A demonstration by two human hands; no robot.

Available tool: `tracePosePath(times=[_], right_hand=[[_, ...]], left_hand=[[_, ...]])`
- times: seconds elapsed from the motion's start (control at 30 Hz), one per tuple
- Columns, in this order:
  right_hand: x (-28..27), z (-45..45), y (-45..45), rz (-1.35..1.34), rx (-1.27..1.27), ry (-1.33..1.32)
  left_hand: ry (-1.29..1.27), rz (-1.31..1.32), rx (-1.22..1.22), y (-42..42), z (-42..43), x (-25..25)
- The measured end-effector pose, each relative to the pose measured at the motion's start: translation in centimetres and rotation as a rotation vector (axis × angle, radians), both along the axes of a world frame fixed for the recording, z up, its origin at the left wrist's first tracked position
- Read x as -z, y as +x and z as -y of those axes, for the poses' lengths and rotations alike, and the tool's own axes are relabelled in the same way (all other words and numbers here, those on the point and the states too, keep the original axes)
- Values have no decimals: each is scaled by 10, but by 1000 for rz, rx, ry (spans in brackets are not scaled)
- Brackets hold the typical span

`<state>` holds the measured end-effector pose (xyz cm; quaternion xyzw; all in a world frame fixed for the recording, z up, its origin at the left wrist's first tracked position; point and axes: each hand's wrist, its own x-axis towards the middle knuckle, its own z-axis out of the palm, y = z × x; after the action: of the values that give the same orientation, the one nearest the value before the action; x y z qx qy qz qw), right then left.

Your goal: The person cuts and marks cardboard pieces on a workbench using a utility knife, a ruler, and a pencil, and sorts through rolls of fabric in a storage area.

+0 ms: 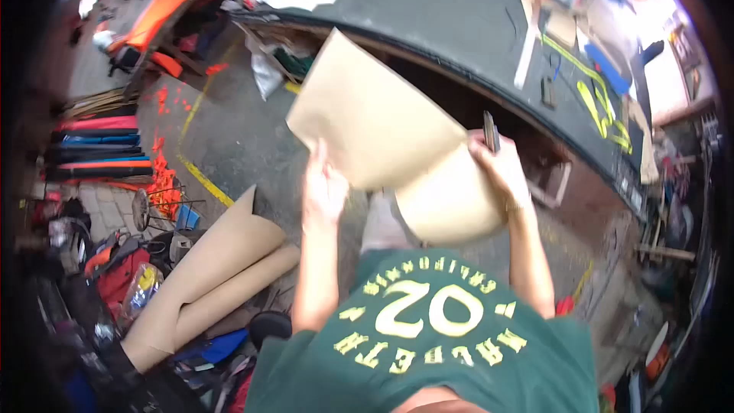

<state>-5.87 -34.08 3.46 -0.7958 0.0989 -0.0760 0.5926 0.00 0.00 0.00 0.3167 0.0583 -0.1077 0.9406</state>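
A tan sheet of paper or thin card (375, 107) is held up in front of my body, bent along a fold, with its lower right part (451, 195) curling downward. My left hand (326, 187) is closed on its lower left edge. At the sheet's right edge, my right hand (497, 164) is closed on the sheet, and also has a narrow dark tool (490, 131) sticking up from it. The tool's exact kind is too blurred to tell. Some fingers are hidden behind the sheet.
A long dark-topped table (428, 11) stands ahead, bearing a yellow strap (600, 107) and a small dark block (547, 92). Rolled tan sheets (222, 268) lie at lower left near coloured rolls (99, 145). Orange scraps (162, 180) litter the floor.
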Motion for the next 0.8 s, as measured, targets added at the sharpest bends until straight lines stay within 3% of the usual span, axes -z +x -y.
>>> tracePosePath(times=[0.03,0.07,0.1,0.13,0.23,0.3,0.4,0.47,0.5,0.53,0.6,0.63,0.7,0.8], right_hand=[[0,-2,-44,-105,42,-1],[-29,-11,-55,-250,79,-4],[29,-35,91,-153,69,159],[41,-28,97,-226,111,193],[26,12,154,-271,229,152],[22,13,188,-312,298,178],[19,21,229,-348,395,202],[13,43,253,-323,413,154],[13,52,261,-324,417,134],[13,58,268,-321,403,95],[13,73,285,-212,321,47],[15,79,296,-177,305,40],[10,92,314,-144,285,51],[9,128,330,-109,272,22]], left_hand=[[-28,-258,-31,-9,0,-2],[-5,-259,40,71,-11,-3],[20,-257,112,152,-23,-8],[-346,-229,403,184,-34,40],[-730,-237,612,265,24,47],[-630,-237,640,317,34,46],[-644,-38,759,355,66,-8],[-669,-11,1020,390,85,-9],[-419,49,1040,388,96,-36],[-270,102,1213,401,109,-37],[266,527,1200,420,159,-40],[748,856,1118,429,186,-43],[1083,1042,1042,432,236,-25],[1055,902,1211,427,284,-30]])
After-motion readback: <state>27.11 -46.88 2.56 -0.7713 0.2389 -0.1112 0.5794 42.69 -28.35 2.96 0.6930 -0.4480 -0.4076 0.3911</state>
